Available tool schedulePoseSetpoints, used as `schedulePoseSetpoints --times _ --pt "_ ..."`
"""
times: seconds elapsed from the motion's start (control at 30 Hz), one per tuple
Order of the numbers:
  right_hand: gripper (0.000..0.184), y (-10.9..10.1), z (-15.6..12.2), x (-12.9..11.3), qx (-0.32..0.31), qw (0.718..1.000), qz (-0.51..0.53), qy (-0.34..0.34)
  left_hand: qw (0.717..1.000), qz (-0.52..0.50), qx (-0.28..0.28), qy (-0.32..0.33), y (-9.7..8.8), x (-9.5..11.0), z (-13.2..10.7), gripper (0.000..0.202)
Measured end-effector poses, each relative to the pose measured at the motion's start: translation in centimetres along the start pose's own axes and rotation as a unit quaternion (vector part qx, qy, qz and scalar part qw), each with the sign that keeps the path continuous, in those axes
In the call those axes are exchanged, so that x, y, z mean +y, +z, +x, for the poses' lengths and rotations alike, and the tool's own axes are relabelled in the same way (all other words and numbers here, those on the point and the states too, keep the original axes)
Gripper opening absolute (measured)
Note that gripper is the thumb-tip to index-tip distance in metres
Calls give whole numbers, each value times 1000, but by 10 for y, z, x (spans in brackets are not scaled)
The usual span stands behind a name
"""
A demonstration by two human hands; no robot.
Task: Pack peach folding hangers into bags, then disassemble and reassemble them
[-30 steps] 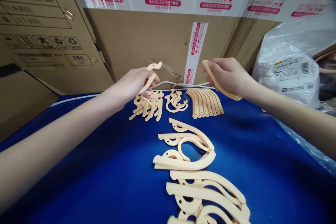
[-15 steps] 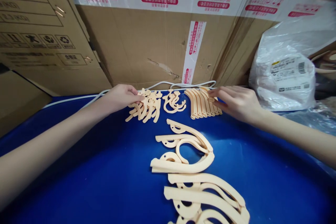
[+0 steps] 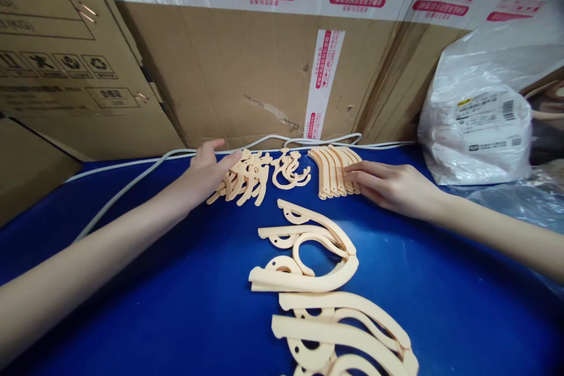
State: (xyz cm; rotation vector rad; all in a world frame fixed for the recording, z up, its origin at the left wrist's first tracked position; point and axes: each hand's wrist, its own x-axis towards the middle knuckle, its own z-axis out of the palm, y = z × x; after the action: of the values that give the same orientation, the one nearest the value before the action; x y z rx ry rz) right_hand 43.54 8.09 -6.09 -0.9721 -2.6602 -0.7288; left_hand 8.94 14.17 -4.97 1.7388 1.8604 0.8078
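Note:
My left hand point(image 3: 205, 173) is open, thumb and fingers apart, at the left side of a loose pile of small curved cream plastic pieces point(image 3: 249, 179). Its fingertips overlap the pile's edge. My right hand point(image 3: 390, 188) has its fingers closed around the right end of a neat row of cream hanger arms point(image 3: 330, 170), gripping an arm there; the fingers partly hide it. Between the two groups lies a small cluster of hook-shaped cream pieces point(image 3: 291, 170). Nearer me, folding hangers point(image 3: 304, 279) in the same cream plastic lie in an overlapping column.
Everything lies on a blue table surface point(image 3: 176, 294). A white cable point(image 3: 127, 194) runs along its back edge. Cardboard boxes point(image 3: 229, 70) stand behind and at the left. At the back right sits a clear plastic bag point(image 3: 476, 117) with a label.
My left hand has opened, its fingers spreading at the pile's left. My right hand has come slightly down, from the row's upper right to its lower right end.

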Motion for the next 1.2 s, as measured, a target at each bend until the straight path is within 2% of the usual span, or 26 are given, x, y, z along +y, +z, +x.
schedulePoseSetpoints --times 0.07,0.13,0.23,0.33,0.43,0.6,0.77,0.93,1.03,1.13,1.2 --pt "24 0 0 0 1 1000 14 5 996 21 23 82 2 2 -7 65" --pt "24 -1 0 0 -1 1000 24 9 980 46 10 195 1 5 -16 61" --pt "24 -2 1 -1 -3 999 29 14 937 90 -83 328 -2 11 -32 55" --pt "24 -3 2 -3 -11 999 38 20 885 152 -186 398 -4 17 -44 52" --pt "24 -4 2 -5 -23 998 50 27 853 212 -231 418 -1 22 -49 48" --pt "26 -6 3 -7 -16 999 43 26 828 258 -219 446 3 29 -47 39" --pt "22 -20 12 -26 11 996 80 23 832 260 -191 451 -1 34 -48 30" --pt "26 -34 31 -64 -34 979 179 88 838 277 -203 423 -4 32 -55 23" --pt "30 -30 41 -75 -88 949 263 154 854 263 -189 407 -4 30 -56 23" --pt "27 -24 48 -74 -119 886 404 194 886 207 -144 389 -4 29 -54 31" --pt "31 -25 51 -70 -102 843 484 212 918 135 -140 345 -5 30 -52 39"
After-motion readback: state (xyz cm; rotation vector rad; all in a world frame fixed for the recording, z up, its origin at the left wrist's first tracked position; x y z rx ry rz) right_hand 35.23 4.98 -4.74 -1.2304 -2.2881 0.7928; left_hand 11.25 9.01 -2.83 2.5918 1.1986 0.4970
